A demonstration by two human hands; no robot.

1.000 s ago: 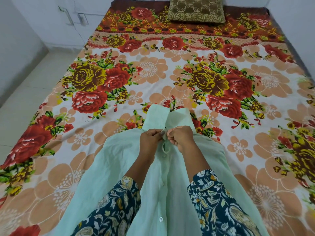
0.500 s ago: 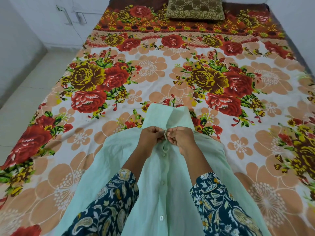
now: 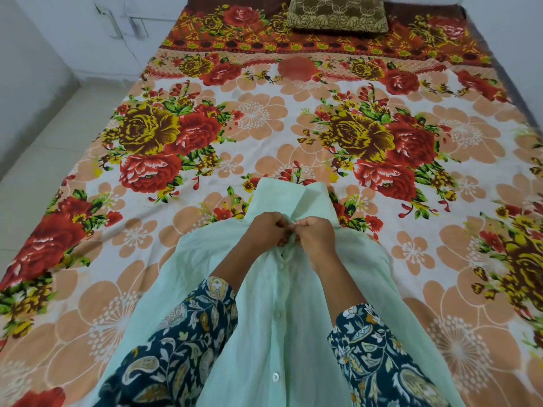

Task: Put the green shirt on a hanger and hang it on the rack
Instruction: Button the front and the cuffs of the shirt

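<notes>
The green shirt [image 3: 276, 292], pale mint and thin, lay front-up on the flowered bedsheet [image 3: 264, 127], its collar pointing toward the pillow [image 3: 338, 13] and white buttons running down its placket. The left hand [image 3: 266, 230] and right hand [image 3: 316, 233] met just below the collar, each with fingers curled and pinching the placket cloth.

A head-worn camera looks forward and down, close over the bed [image 3: 264, 136].
</notes>
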